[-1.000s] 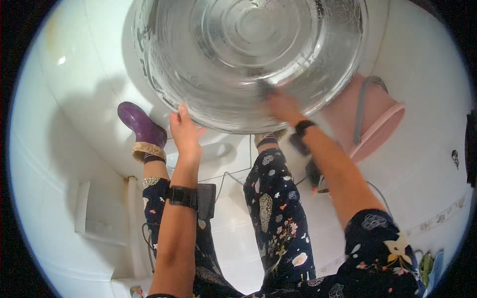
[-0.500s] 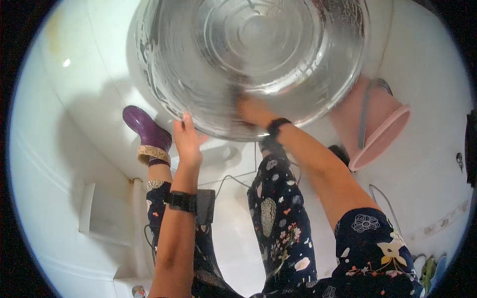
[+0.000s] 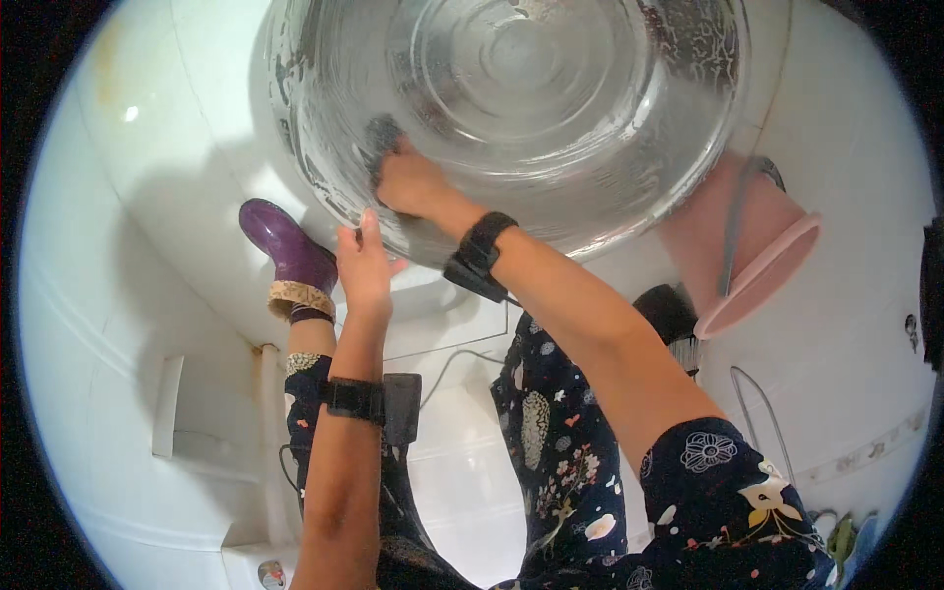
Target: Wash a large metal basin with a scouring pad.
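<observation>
A large round metal basin [image 3: 590,187] fills the upper middle, its hollow side facing me and its wall wet and streaked. My left hand [image 3: 364,275] grips the near-left rim, thumb up at the edge and the other fingers partly hidden. Inside the basin, my right hand [image 3: 415,185] is closed round a dark scouring pad [image 3: 382,133]. The pad presses against the lower-left inner wall and looks slightly blurred. Both wrists wear black straps with small dark boxes.
Right of the basin, a pink bucket [image 3: 683,246] lies tipped on its side, with a grey handle. A dark-headed brush [image 3: 669,315] sits beside it. My purple boot [image 3: 285,246] is on the left, near the white wall [image 3: 118,295]. A thin cable [image 3: 442,362] crosses between my legs.
My right hand has swept the scouring pad leftward and a little upward along the basin's inner wall. The left hand keeps its place at the rim; the basin has shifted slightly right.
</observation>
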`<state>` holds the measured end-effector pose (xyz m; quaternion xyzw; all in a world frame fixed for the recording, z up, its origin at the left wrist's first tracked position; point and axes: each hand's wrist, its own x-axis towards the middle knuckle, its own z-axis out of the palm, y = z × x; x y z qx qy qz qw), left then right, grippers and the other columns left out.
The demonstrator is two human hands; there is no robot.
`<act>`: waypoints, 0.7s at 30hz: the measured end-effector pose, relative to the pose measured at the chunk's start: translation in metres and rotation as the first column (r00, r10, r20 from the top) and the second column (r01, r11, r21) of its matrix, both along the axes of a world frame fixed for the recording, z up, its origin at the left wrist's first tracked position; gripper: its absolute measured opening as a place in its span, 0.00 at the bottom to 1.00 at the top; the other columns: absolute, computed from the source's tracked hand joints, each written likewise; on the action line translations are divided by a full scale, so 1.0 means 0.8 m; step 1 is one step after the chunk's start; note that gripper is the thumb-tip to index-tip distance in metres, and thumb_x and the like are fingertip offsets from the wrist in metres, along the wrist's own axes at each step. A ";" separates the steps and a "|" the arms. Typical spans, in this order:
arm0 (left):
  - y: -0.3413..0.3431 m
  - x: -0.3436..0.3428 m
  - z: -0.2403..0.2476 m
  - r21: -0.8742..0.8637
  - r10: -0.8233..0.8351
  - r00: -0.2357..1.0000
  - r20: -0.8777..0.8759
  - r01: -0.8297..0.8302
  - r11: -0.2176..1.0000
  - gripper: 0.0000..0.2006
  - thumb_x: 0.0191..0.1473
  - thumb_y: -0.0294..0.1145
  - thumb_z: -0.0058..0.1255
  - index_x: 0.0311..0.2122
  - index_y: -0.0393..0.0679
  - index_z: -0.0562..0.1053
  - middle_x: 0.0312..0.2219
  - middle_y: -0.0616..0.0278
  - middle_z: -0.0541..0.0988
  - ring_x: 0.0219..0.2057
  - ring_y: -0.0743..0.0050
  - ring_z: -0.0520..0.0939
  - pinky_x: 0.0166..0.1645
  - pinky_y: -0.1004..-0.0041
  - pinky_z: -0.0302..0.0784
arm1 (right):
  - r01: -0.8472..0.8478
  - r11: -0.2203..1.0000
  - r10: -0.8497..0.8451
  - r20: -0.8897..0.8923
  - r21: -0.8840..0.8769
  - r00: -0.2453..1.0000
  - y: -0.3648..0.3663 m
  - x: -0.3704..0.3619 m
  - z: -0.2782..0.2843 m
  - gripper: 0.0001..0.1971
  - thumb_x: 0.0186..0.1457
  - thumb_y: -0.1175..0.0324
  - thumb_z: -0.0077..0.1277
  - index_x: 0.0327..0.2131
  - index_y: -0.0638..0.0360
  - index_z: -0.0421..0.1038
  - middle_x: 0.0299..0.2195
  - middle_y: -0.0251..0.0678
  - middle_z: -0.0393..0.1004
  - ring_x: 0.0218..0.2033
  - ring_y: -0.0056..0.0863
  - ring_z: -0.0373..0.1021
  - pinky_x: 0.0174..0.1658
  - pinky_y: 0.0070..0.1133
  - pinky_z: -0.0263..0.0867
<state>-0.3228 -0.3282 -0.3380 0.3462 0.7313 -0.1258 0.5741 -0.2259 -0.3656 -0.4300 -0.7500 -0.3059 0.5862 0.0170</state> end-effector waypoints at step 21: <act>-0.006 -0.020 -0.004 -0.034 0.054 0.998 -0.040 -0.055 0.998 0.17 0.58 0.45 0.39 0.44 0.41 0.61 0.38 0.58 0.67 0.36 0.68 0.71 0.29 0.68 0.79 | -0.054 0.989 0.091 -0.272 0.141 0.958 -0.055 -0.001 0.068 0.14 0.54 0.63 0.37 0.34 0.64 0.69 0.40 0.47 0.70 0.40 0.43 0.67 0.46 0.34 0.62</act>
